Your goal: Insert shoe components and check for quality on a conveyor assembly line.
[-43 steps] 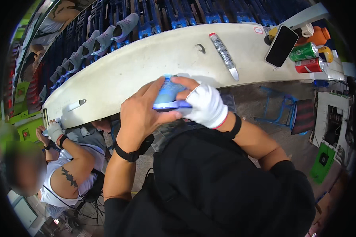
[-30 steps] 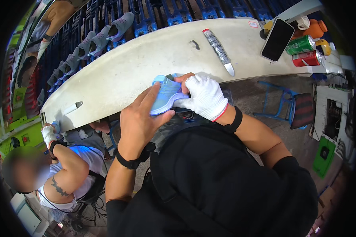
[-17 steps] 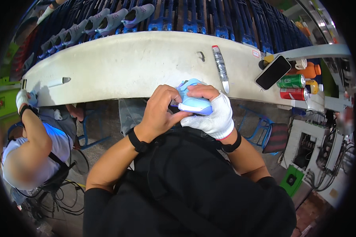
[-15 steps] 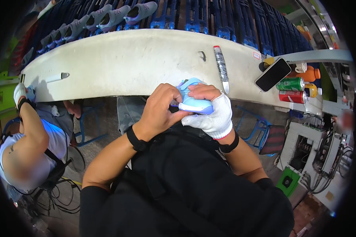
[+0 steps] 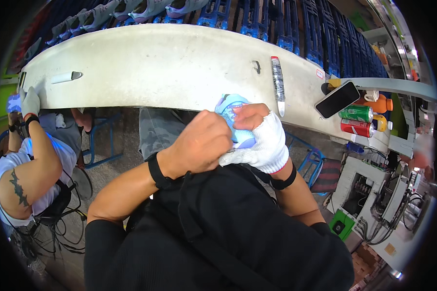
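A light blue shoe (image 5: 234, 116) with a lavender sole edge is held in front of my chest, at the table's near edge. My right hand (image 5: 262, 140), in a white knit glove with bare fingertips, grips it from the right, fingers lying over its upper. Bare and closed, my left hand (image 5: 201, 143) presses against the shoe's left side with curled fingers. Its fingertips are hidden, so what they pinch does not show.
On the white table (image 5: 155, 63) lie a red-and-white knife-like tool (image 5: 277, 82), a small dark strip (image 5: 257, 67), a white tube (image 5: 66, 77), a phone (image 5: 337, 99) and drink cans (image 5: 357, 127). Shoes (image 5: 148, 9) line a blue rack (image 5: 257, 24) behind. A co-worker (image 5: 34, 165) sits left.
The shoe has turned more upright, with more of its upper showing. My left hand has rolled knuckles-up and drawn down a little. The co-worker has lifted a blue-purple piece.
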